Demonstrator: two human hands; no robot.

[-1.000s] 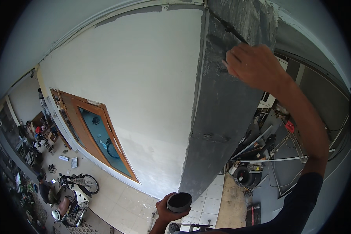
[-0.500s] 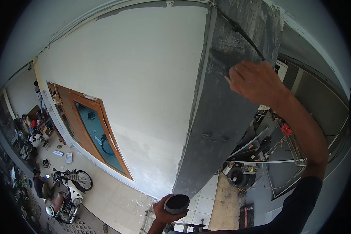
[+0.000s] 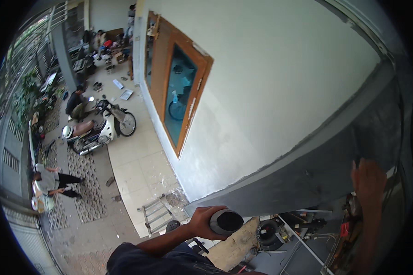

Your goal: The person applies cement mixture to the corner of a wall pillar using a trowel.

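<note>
My left hand is wrapped round a grey cup at the lower middle. The cup's inside looks dark, and its open mouth tilts toward the right. On the right, my right hand is raised against the dark grey painted band of wall, fingers curled closed. A small dark tip shows at its fingers, too dim to name. Uneven darker patches mark the grey surface above that hand. Beside the grey band lies a large white wall face, with a rough edge between the two colours.
A wood-framed window is set in the white wall. Far below stand a metal ladder and a motorbike. One person crouches by the motorbike; another person stands at left. Tyres and metal bars lie below right.
My view has swung left and down, bringing more of the yard into sight. My right hand appears farther right and lower, still at the grey wall. My left hand still holds the cup.
</note>
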